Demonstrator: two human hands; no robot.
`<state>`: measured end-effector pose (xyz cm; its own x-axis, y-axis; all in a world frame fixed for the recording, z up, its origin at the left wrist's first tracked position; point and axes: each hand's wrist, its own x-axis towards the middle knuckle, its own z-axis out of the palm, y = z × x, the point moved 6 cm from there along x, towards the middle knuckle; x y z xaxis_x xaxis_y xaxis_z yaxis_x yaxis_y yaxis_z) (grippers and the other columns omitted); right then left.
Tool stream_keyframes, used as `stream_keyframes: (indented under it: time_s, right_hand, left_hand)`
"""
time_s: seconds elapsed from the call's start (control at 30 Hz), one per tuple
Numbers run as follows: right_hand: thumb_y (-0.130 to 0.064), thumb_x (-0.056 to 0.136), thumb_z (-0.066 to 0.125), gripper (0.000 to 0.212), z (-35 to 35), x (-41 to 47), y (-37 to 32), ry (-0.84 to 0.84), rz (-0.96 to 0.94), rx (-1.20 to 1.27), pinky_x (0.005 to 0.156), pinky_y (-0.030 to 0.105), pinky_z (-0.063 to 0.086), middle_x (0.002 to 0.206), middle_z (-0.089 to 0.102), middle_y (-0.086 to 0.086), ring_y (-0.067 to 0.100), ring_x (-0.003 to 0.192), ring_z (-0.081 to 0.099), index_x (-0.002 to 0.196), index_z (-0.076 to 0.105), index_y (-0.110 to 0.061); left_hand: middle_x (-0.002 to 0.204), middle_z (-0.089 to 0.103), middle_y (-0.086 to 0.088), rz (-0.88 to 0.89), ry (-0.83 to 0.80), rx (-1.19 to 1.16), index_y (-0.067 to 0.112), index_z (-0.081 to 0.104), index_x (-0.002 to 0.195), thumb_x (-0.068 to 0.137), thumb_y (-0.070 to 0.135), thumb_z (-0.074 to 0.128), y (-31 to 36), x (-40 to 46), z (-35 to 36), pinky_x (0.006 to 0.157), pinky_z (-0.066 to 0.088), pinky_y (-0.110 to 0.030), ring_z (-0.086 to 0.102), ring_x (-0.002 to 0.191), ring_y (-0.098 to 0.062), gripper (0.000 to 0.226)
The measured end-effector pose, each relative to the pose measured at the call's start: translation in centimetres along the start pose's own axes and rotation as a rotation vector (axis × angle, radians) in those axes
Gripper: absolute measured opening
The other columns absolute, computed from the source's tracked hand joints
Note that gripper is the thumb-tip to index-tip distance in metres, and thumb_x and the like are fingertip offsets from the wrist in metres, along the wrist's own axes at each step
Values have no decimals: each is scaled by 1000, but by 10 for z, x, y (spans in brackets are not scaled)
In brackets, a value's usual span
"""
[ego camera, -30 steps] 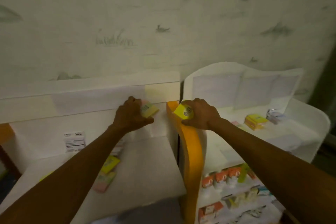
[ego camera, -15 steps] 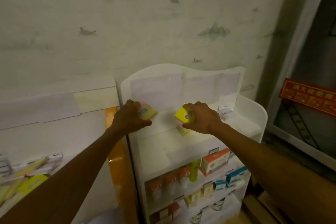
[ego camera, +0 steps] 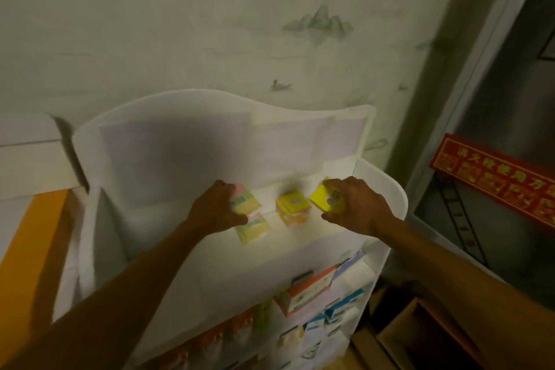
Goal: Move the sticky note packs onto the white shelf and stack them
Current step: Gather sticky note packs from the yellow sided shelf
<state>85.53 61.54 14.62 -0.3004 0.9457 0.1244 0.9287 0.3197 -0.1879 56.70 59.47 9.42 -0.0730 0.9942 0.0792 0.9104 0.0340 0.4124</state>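
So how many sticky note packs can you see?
4, maybe more: one pastel pack held by the left hand, one pastel pack lying below it, a yellow stack mid-shelf, one yellow pack in the right hand.

White shelf (ego camera: 381, 189), wavy-topped back panel, rounded side walls. On its top tier: yellow stack of sticky note packs (ego camera: 292, 212) near the middle. Left of the stack and slightly nearer the front edge, a pastel pack (ego camera: 253, 228) lies flat, apart from it. Lower tiers, below the stack, hold small boxes (ego camera: 306, 291), blurred.
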Motion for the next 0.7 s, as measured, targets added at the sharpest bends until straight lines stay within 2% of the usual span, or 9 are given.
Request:
stream_keyframes:
  time_s: [0.17,0.27,0.4,0.57,0.7]
  right_hand:
    - [-52,76,72,72,17,36,46,-23,28,3,93,41,45,131,49,2,25,124,44,139,40,-37]
    - [-51,75,72,70,27,57,64,-43,13,9,90,40,45,129,50,2,25,122,45,137,42,-38]
    - [-51,75,72,69,42,89,79,-72,-32,37,88,38,44,130,49,2,24,125,44,136,43,-38]
    - [-50,72,74,70,64,125,88,-117,-122,72,88,39,48,122,52,4,25,121,48,134,45,-37]
    - [-51,73,74,73,77,147,96,-151,-212,103,90,40,47,125,51,5,25,122,47,137,43,-36]
  left_hand:
    - [122,48,-4,-33,-64,-48,24,48,133,43,64,59,1,35,40,92,44,-27,52,115,-20,99]
    - [126,49,-6,-48,-102,-33,22,51,131,53,52,63,5,47,56,89,43,-25,51,115,-22,84]
    - [130,47,-10,-127,-113,-44,13,49,132,70,32,78,6,59,77,92,40,-27,47,120,-26,71]
    - [138,45,-8,-212,-122,-8,13,46,137,63,37,82,9,67,97,97,45,-32,49,120,-25,86]
    - [130,48,-9,-263,-108,23,12,52,128,62,30,82,14,75,108,92,47,-33,51,112,-26,75]
